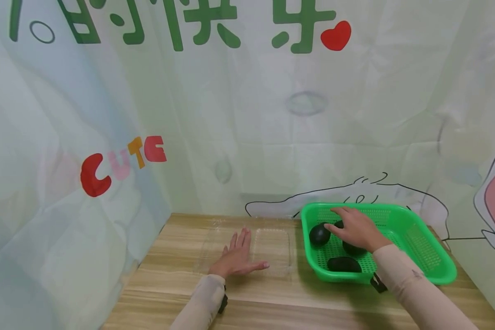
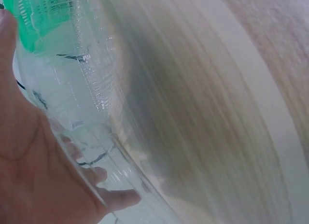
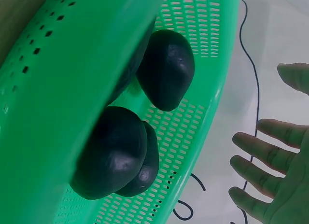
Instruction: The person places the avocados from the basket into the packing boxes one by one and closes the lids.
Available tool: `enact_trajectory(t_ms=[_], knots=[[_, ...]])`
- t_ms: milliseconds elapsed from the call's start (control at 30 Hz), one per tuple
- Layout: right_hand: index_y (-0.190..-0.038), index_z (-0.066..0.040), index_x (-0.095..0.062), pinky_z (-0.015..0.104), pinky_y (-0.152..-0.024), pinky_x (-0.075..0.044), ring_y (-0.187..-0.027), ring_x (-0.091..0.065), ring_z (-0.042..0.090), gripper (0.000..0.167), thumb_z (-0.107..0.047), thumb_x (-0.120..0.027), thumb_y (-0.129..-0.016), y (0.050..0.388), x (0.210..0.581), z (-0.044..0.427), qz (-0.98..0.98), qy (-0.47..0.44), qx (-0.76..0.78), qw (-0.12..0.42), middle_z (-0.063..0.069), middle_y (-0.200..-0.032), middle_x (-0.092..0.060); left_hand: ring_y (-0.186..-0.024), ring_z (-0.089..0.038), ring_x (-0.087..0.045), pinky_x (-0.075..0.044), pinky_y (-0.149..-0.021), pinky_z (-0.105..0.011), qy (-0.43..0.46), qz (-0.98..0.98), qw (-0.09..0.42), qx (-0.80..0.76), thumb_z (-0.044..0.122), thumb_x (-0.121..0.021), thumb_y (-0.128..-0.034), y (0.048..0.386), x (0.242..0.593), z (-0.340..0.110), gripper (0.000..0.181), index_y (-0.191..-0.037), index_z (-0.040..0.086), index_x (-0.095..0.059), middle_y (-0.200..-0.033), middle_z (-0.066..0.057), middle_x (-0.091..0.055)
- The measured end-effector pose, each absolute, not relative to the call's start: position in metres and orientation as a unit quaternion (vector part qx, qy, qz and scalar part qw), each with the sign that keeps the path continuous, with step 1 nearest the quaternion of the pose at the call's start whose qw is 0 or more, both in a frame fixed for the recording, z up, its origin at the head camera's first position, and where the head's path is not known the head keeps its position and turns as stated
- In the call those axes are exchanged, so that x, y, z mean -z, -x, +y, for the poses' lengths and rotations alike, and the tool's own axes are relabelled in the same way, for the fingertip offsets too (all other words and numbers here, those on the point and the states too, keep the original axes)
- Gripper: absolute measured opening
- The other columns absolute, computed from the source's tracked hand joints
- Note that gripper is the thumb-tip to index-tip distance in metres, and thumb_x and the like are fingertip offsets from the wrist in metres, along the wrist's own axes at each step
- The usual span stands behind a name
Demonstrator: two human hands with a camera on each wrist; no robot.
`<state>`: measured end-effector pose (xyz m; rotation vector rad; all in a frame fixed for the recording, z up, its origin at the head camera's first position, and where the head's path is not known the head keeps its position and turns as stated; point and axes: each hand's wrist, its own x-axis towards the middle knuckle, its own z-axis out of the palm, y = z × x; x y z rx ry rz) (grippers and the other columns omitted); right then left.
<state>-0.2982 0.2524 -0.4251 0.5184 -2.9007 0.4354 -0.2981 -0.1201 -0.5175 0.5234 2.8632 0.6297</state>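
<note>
A clear plastic container lies on the wooden table, left of a green basket. My left hand, fingers spread, is at the container's left part; in the left wrist view the hand lies along its clear wall. Several dark, smooth oval objects are in the basket, one at its left and one near the front rim. Above them hovers my right hand, fingers extended. The right wrist view shows that hand holding nothing, apart from the dark objects.
Behind the table hangs a pale printed cloth with green characters, a red heart and coloured letters. The cloth also runs along the left and right sides. The basket stands near the table's back right.
</note>
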Motion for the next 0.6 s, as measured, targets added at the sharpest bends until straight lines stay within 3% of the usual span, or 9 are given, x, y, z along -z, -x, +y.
enact_trajectory(t_ms=[600], knots=[[-0.145, 0.001, -0.052, 0.063, -0.103, -0.042, -0.132, -0.049, 0.05, 0.061, -0.036, -0.065, -0.098, 0.333, 0.431, 0.242, -0.966, -0.233, -0.11, 0.003, 0.028, -0.146, -0.05, -0.155, -0.046, -0.005, -0.019, -0.114, -0.072, -0.181, 0.955, 0.083, -0.219, 0.076, -0.063, -0.0832, 0.296, 0.516, -0.122, 0.121, -0.163, 0.003, -0.008, -0.171, -0.016, -0.002]])
